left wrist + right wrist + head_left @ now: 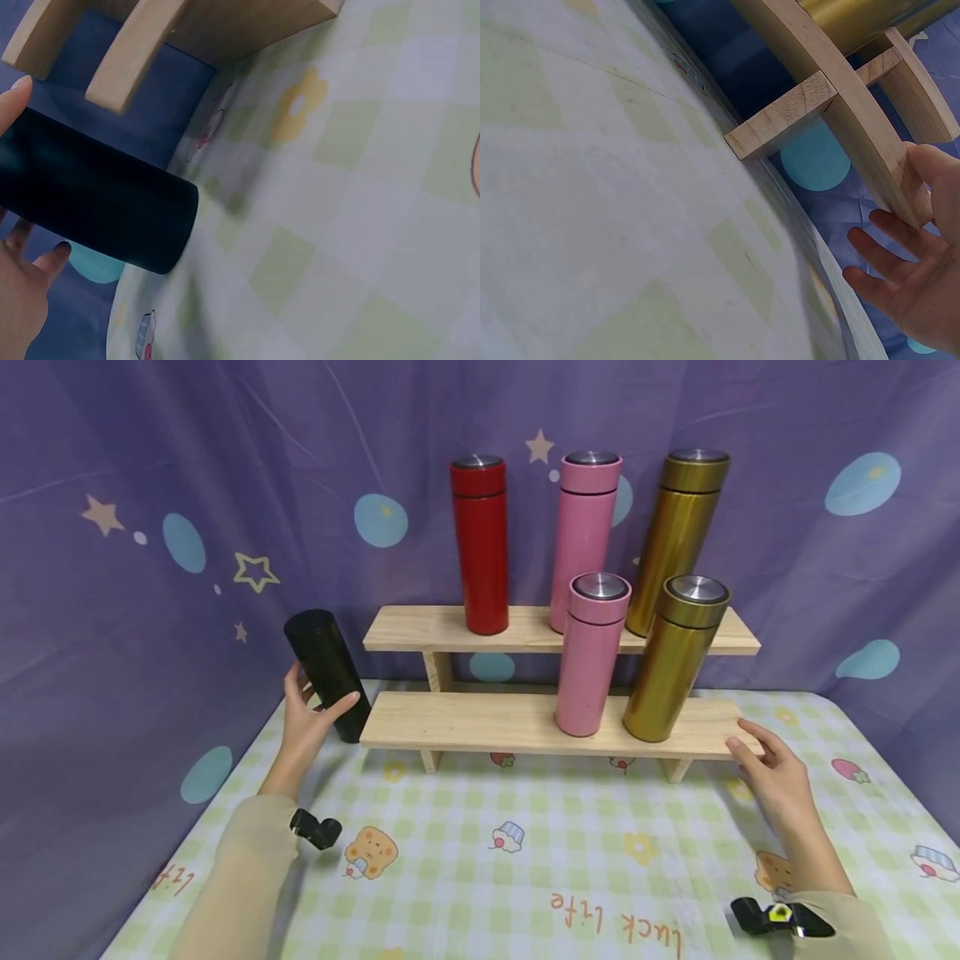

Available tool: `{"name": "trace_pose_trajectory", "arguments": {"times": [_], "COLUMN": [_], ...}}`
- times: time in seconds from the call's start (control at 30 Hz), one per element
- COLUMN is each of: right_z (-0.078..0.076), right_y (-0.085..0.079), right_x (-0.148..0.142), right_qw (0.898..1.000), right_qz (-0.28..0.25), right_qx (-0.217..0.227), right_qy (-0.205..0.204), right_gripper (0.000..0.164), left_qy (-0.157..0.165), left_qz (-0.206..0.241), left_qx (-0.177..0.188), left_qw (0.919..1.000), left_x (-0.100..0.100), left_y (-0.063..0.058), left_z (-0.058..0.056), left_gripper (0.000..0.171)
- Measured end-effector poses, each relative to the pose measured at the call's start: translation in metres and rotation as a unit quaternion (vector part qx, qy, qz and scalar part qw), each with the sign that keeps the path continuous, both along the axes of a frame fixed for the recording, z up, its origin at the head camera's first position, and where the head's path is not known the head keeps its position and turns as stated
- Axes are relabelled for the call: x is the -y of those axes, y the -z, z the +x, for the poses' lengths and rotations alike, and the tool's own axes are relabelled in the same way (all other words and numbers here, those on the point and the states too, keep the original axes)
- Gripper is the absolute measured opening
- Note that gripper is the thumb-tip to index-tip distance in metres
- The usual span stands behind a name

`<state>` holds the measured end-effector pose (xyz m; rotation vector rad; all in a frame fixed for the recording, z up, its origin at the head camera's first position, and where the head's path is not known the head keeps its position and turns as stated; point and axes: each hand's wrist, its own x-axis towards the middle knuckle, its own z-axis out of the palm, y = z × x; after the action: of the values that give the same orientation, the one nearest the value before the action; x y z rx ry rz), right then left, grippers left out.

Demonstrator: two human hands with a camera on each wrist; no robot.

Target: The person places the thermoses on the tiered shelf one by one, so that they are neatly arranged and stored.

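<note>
My left hand (306, 722) grips a black thermos bottle (328, 672) beside the left end of a two-tier wooden shelf (457, 720). In the left wrist view, the lower end of the black bottle (112, 195) appears just above the tablecloth. At the shelf's right end, my right hand (776, 768) holds the lower board between thumb and fingers. The right wrist view shows the thumb against the board (877, 150) and the other fingers spread below. A pink bottle (592, 660) and a gold bottle (671, 668) stand on the lower board.
On the upper board (412, 625) stand a red bottle (480, 552), another pink bottle (585, 539) and another gold bottle (678, 527). A green-checked tablecloth (450, 893) covers the table. Behind hangs a purple curtain (300, 460) with stars.
</note>
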<state>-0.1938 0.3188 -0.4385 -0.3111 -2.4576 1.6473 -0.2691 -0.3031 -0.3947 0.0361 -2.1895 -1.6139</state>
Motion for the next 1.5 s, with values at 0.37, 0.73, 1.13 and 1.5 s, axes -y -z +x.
{"name": "trace_pose_trajectory", "arguments": {"times": [0.37, 0.73, 1.13, 1.5], "right_z": [-0.002, -0.003, -0.003, -0.003], "right_y": [0.002, 0.000, 0.000, 0.002], "right_x": [-0.001, 0.003, 0.001, 0.000], "right_qw": [1.000, 1.000, 1.000, 1.000], "right_qz": [-0.012, 0.006, -0.003, 0.002], "right_qx": [-0.007, -0.006, -0.002, -0.012], "right_qy": [0.005, 0.006, 0.004, 0.007], "right_gripper": [0.066, 0.067, 0.068, 0.066], "left_qy": [-0.045, -0.082, -0.100, -0.139], "left_qz": [-0.014, 0.008, 0.018, 0.003], "left_qx": [-0.016, -0.047, -0.065, -0.096], "left_qw": [0.9988, 0.9955, 0.9927, 0.9856], "left_x": [-0.007, -0.015, -0.004, 0.004], "left_y": [0.004, -0.010, -0.002, -0.023], "left_z": [-0.010, 0.001, -0.002, 0.016], "left_gripper": [0.100, 0.088, 0.090, 0.086]}}
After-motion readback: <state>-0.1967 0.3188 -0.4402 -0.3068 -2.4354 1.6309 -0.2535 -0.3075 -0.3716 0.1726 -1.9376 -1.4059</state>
